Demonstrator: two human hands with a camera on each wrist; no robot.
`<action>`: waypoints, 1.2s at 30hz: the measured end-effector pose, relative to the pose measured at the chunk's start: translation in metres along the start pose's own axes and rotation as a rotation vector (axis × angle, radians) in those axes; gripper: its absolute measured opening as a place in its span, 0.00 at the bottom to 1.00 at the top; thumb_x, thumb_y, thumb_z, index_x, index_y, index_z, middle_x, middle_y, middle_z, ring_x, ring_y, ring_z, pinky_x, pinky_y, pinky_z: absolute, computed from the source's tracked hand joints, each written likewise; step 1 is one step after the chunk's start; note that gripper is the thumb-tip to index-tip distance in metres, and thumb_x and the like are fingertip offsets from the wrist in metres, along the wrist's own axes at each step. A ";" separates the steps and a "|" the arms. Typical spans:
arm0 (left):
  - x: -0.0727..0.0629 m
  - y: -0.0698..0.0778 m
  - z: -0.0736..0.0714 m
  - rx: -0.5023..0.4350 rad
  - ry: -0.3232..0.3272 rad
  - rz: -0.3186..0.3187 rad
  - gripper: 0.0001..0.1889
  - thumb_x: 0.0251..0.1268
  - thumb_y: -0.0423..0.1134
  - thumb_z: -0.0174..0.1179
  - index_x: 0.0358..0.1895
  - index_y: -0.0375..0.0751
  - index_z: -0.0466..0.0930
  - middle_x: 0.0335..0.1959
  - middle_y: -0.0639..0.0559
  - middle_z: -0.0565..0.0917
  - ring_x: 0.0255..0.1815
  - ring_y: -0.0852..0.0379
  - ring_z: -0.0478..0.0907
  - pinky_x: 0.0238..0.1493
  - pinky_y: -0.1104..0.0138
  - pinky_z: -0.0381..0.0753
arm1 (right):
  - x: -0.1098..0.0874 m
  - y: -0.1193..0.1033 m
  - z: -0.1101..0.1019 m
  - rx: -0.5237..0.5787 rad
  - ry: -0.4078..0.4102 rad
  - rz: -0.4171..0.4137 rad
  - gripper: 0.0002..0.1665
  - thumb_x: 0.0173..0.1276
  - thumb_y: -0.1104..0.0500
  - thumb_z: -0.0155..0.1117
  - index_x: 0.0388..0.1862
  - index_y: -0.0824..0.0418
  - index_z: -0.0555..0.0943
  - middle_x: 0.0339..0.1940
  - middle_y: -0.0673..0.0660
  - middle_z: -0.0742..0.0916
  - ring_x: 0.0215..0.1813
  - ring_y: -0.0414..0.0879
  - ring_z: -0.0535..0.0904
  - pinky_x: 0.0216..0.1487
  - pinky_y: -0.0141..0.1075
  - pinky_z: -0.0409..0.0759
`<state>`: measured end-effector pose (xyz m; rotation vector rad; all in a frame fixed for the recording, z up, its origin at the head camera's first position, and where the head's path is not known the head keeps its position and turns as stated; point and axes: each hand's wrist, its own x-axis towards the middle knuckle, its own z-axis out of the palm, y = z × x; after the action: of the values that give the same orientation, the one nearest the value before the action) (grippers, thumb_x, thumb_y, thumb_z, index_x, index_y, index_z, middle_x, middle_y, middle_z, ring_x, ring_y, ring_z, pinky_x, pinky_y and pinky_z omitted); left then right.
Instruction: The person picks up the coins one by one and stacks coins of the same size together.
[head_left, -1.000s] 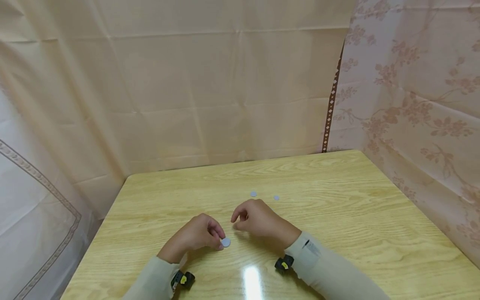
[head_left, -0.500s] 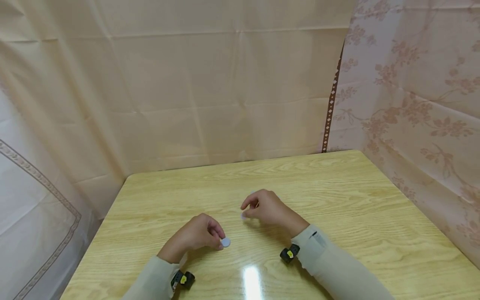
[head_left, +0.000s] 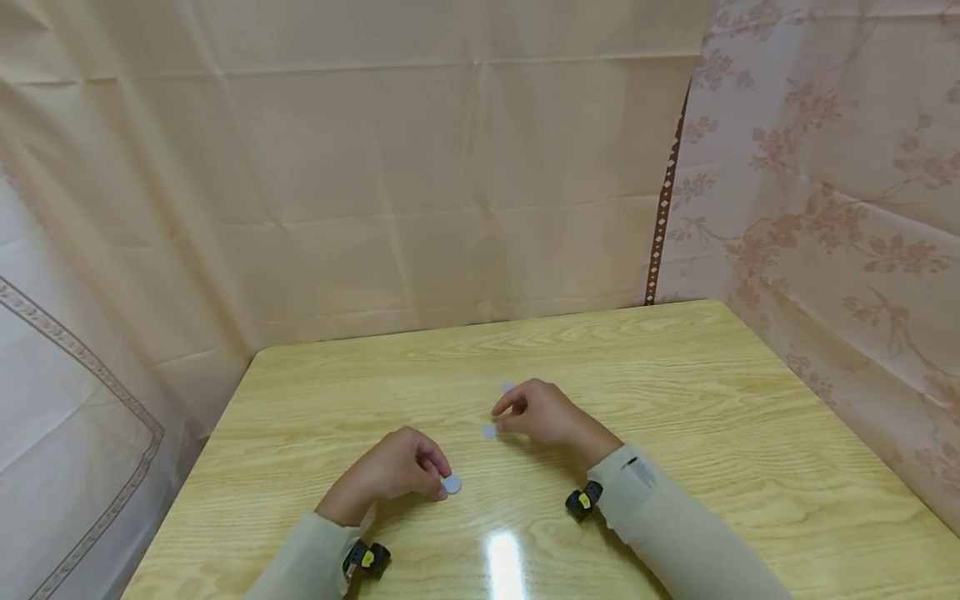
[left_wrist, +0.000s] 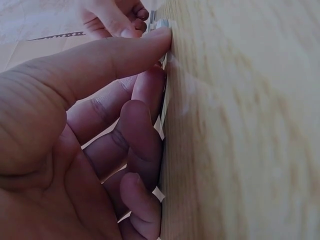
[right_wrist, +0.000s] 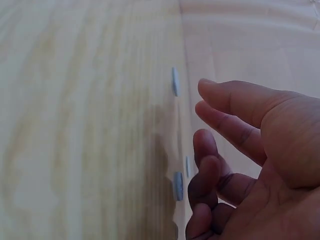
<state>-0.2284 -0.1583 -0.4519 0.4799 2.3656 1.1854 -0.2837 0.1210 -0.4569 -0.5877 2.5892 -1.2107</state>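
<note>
Your left grip (head_left: 397, 467) is pinching the near disc (head_left: 453, 484) toward the surface's (head_left: 675, 392) near edge. Right grip (head_left: 547, 414): hanging apart, just beside the middle disc (head_left: 489, 432). Far disc (head_left: 507, 386) lying unheld; you're seemingly midway.

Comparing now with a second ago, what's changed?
Right hand shifted right and forward. A disc, unseen then, now shows just clear of its fingers; can't tell whether it was held. In the head view, the hand now hides the rightmost disc and partly covers the far disc. Unchanged: left hand at the near disc.
</note>
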 end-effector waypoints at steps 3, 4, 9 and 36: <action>0.000 0.000 0.000 0.003 0.002 -0.004 0.09 0.51 0.31 0.80 0.33 0.40 0.89 0.25 0.51 0.87 0.26 0.59 0.79 0.31 0.65 0.80 | 0.000 0.001 0.002 -0.025 -0.012 -0.003 0.14 0.66 0.53 0.77 0.50 0.51 0.91 0.23 0.51 0.81 0.22 0.42 0.71 0.23 0.33 0.70; 0.001 0.000 0.000 0.008 0.002 -0.005 0.09 0.51 0.31 0.80 0.33 0.41 0.89 0.25 0.51 0.86 0.26 0.59 0.79 0.31 0.66 0.79 | -0.001 0.001 0.003 -0.030 -0.016 -0.004 0.15 0.66 0.53 0.77 0.51 0.51 0.90 0.22 0.51 0.80 0.20 0.41 0.70 0.22 0.33 0.69; 0.001 0.000 -0.001 0.018 0.004 -0.006 0.09 0.51 0.33 0.80 0.33 0.42 0.89 0.25 0.52 0.86 0.26 0.59 0.78 0.31 0.66 0.79 | -0.002 0.000 0.006 -0.060 -0.058 -0.030 0.18 0.68 0.53 0.75 0.56 0.50 0.89 0.17 0.49 0.75 0.17 0.40 0.65 0.20 0.31 0.64; 0.000 -0.001 0.000 0.037 0.011 0.008 0.09 0.50 0.34 0.80 0.32 0.41 0.89 0.25 0.52 0.86 0.26 0.58 0.78 0.31 0.65 0.79 | -0.005 -0.006 0.012 -0.088 -0.043 -0.002 0.04 0.64 0.55 0.79 0.37 0.49 0.91 0.21 0.49 0.81 0.23 0.41 0.70 0.25 0.33 0.68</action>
<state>-0.2288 -0.1588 -0.4522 0.4970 2.4015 1.1524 -0.2734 0.1113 -0.4598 -0.6269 2.6168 -1.0777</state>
